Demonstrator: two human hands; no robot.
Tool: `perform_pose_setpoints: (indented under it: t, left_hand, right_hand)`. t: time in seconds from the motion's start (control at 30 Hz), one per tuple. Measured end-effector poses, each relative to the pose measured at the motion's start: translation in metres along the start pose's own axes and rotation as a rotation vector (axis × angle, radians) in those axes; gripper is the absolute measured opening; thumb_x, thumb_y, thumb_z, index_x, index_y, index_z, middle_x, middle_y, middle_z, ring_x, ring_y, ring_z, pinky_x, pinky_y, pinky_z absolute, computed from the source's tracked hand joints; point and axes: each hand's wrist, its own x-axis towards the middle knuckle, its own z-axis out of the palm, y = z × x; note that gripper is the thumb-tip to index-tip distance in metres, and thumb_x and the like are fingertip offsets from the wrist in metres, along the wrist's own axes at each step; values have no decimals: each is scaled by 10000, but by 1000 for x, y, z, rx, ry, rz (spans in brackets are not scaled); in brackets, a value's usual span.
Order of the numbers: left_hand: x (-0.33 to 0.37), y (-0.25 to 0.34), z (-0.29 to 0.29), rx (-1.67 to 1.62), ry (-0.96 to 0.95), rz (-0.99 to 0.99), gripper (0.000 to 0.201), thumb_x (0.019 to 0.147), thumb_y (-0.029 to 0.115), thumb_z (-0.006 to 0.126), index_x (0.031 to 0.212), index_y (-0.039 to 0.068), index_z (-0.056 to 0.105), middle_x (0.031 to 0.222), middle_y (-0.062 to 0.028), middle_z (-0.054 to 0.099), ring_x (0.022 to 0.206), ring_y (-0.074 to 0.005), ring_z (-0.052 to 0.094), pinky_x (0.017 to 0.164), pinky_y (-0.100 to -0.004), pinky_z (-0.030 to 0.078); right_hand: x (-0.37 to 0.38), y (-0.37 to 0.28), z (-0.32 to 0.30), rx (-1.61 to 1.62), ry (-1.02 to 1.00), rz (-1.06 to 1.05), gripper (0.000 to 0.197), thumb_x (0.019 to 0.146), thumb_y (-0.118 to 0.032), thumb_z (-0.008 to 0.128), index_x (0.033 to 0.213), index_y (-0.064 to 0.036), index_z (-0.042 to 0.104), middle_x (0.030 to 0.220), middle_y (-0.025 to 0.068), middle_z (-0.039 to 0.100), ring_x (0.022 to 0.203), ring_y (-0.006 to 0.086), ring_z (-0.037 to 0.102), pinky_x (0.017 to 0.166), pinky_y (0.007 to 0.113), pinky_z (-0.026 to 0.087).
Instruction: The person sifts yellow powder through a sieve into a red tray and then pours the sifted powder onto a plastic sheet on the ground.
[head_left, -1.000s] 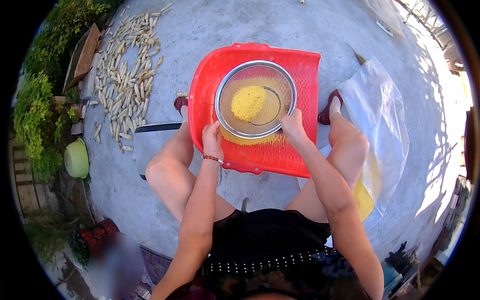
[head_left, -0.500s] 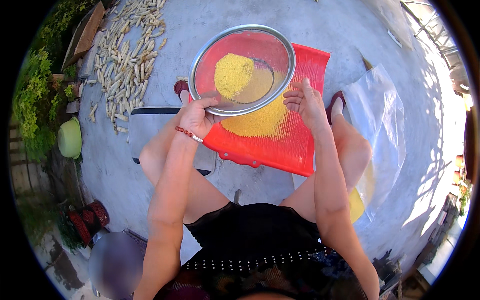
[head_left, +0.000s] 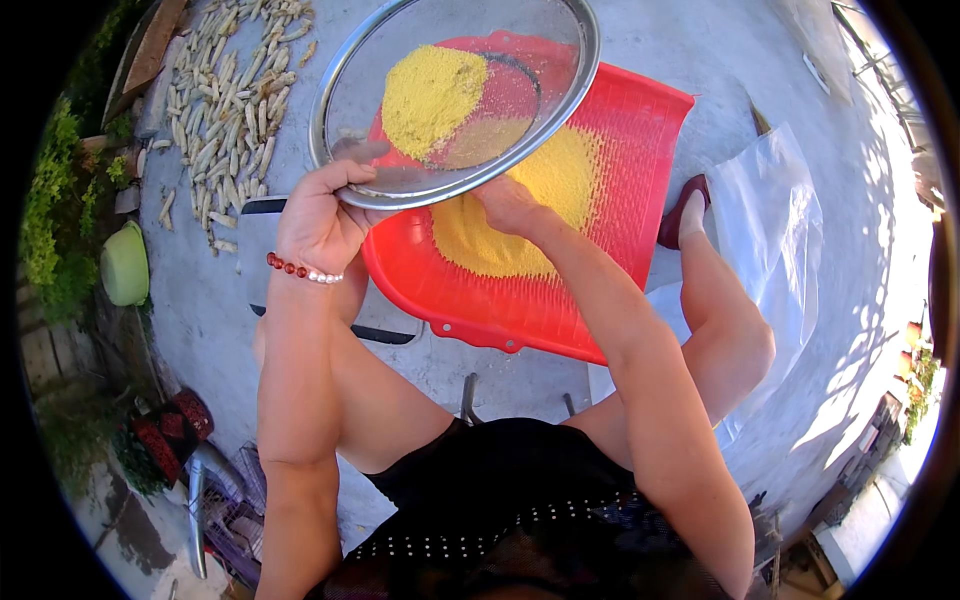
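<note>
A round sieve [head_left: 550,55] with a shiny metal rim and see-through mesh is held up, tilted, by my left hand [head_left: 320,215] at its lower left edge. The thumb is over the rim and the fingers show through the mesh below. In the sieve lies a mound of fine yellow meal [head_left: 432,98]. Below it is a red ridged plastic winnowing scoop [head_left: 640,160], holding a spread of yellow grits [head_left: 570,180]. My right hand [head_left: 510,208] reaches under the sieve's lower rim, over the grits; its fingers are hidden there.
Many corn cobs [head_left: 235,110] lie on the concrete at the far left. A light green basin [head_left: 125,265] stands by the plants. To the right of the scoop is a clear plastic sheet [head_left: 770,220], beside my shoe [head_left: 680,215]. A red patterned pot [head_left: 172,430] stands at lower left.
The sieve has moved up and left with my left hand and looks larger. My right hand has gone from beside the sieve's right edge to under its lower rim.
</note>
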Motion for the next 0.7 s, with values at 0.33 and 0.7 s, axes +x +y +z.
perform_pose_setpoints:
  t: [0.33, 0.7]
  left_hand:
    - [3, 1, 2, 11, -24, 43, 462, 750, -30, 414, 1195, -136, 351, 1133, -287, 478, 1023, -332, 535, 900, -373, 448]
    - [0, -10, 2, -76, -11, 21, 253, 740, -54, 439, 981, -130, 421, 957, -336, 527, 908, -414, 567, 825, -430, 504]
  right_hand:
    - [-43, 11, -15, -89, 414, 488, 456, 708, -81, 569, 1143, -26, 447, 1134, 226, 390, 966, 399, 440, 797, 425, 438]
    - [-78, -13, -2, 126, 455, 711, 404, 747, -36, 531, 1147, -16, 472, 1044, 240, 483, 919, 384, 518, 771, 412, 449]
